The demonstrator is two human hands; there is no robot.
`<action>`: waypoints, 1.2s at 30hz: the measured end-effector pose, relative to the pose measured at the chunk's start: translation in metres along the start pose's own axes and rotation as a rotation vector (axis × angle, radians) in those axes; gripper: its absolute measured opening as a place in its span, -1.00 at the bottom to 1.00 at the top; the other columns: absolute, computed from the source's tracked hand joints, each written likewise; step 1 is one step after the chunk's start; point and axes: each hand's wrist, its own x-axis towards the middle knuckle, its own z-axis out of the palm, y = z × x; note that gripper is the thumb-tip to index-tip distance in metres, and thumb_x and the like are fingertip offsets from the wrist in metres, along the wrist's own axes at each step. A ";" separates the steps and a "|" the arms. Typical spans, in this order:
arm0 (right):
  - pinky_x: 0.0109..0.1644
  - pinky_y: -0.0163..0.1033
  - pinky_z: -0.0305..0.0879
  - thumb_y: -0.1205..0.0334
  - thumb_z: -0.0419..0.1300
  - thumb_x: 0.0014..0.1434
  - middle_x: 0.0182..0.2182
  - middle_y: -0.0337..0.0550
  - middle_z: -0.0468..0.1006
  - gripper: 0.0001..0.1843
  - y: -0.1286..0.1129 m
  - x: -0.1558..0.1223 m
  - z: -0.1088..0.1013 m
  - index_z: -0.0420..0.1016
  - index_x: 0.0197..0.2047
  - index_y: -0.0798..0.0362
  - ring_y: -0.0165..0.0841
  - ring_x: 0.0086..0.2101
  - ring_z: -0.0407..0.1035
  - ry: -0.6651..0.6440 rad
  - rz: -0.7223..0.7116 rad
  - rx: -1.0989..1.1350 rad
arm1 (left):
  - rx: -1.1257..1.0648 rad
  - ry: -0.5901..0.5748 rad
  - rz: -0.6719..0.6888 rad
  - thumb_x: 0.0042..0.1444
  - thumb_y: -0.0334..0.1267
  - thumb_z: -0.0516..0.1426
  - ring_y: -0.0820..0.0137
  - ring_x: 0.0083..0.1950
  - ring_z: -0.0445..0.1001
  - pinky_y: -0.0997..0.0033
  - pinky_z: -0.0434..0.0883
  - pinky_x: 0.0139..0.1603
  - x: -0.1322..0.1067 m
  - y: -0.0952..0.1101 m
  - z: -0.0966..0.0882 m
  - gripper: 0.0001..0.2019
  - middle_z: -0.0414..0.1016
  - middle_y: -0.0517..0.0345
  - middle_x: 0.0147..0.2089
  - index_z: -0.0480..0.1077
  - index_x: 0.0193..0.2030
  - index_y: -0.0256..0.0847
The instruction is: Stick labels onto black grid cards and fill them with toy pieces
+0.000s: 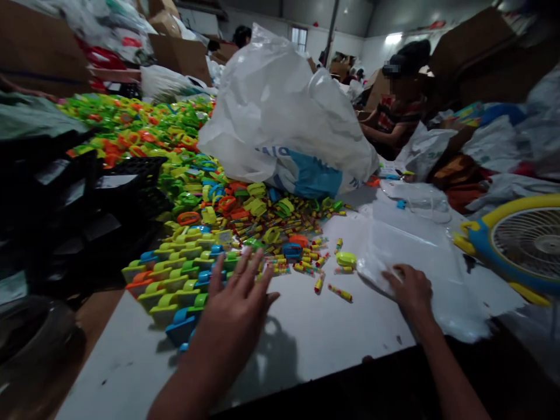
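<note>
My left hand (236, 300) hovers over the white table (306, 344) with its fingers stretched out, nearest the rows of small green, yellow, blue and orange plastic toys (175, 280). My right hand (406, 289) rests on a stack of clear plastic sleeves (420, 251), fingers curled down onto the stack's left edge. Between the hands lie several small yellow and red sticks (306, 256) and a lime-green oval piece (346, 259).
A big pile of bright plastic parts (144, 128) fills the back left. A large white plastic bag (284, 111) stands mid-table. A yellow-and-blue fan (520, 245) lies at right. Black crates (65, 210) sit at left. Another person (394, 111) works behind, among cardboard boxes.
</note>
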 end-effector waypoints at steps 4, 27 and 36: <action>-0.16 0.01 0.28 -0.11 0.12 0.01 -0.32 0.00 0.56 -0.59 0.045 0.013 0.003 0.52 -0.30 0.06 -0.08 -0.28 0.40 -0.090 0.062 0.097 | -0.291 0.063 0.081 0.28 -0.27 0.04 0.22 0.23 0.39 0.00 0.30 0.27 -0.004 0.048 0.019 -0.74 0.47 -0.05 0.18 0.42 0.04 -0.21; -0.04 -0.20 0.48 -0.13 0.31 -0.06 -0.07 -0.14 0.60 -0.47 -0.088 -0.109 -0.021 0.53 -0.05 -0.05 -0.14 -0.08 0.50 -0.667 -0.231 0.526 | -1.405 -0.118 -1.050 -0.11 -0.28 0.23 0.45 -0.48 0.37 0.47 0.26 -0.46 0.019 0.116 0.096 -0.87 0.36 0.32 -0.54 0.32 -0.48 -0.20; -0.36 -0.28 0.45 -0.20 0.20 0.04 -0.50 -0.20 0.51 -0.62 -0.130 -0.087 -0.053 0.44 -0.38 -0.04 -0.27 -0.43 0.46 -0.545 -0.235 0.625 | -0.630 -0.289 -0.394 0.10 0.08 0.18 0.35 -0.41 0.45 0.40 0.10 -0.47 0.005 0.098 0.038 -0.66 0.51 0.14 -0.44 0.40 -0.41 -0.18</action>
